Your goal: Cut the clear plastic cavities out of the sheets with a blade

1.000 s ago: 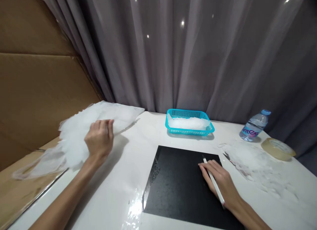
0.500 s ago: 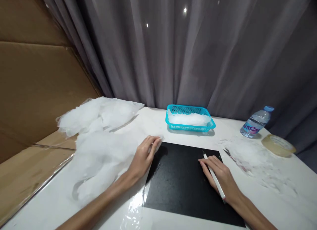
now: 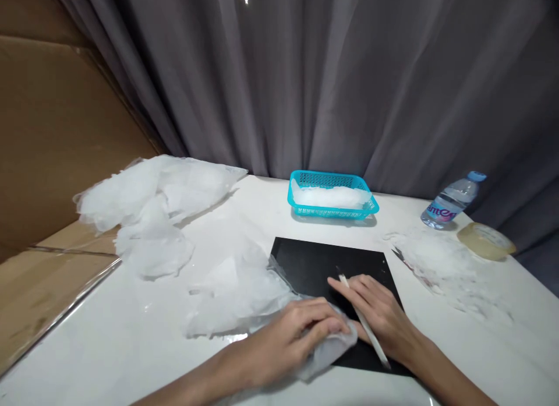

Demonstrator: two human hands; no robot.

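My left hand [image 3: 305,333] is closed on the edge of a thin, whitish, see-through sheet [image 3: 244,295], bunched under its fingers. The sheet trails left over the white tabletop and across part of a black flat board [image 3: 314,260]. My right hand [image 3: 378,313] rests over the board's right side. Between its fingers lies a slim white pen-like stick [image 3: 362,318] with a dark pointed tip, angled up to the left. Its fingertips are close to the sheet; whether they touch it I cannot tell.
A white fluffy heap [image 3: 161,190] lies back left beside a cardboard box [image 3: 52,138]. A blue basket [image 3: 334,211] holds white material. At right are scissors [image 3: 410,266], white scraps [image 3: 445,266], a water bottle [image 3: 452,202] and a tape roll [image 3: 484,241]. A grey curtain [image 3: 279,85] hangs behind.
My left hand has moved right and nearer, drawing the white sheet off the heap and over the board. My right hand keeps the stick and has shifted slightly left. The view has tilted a little.
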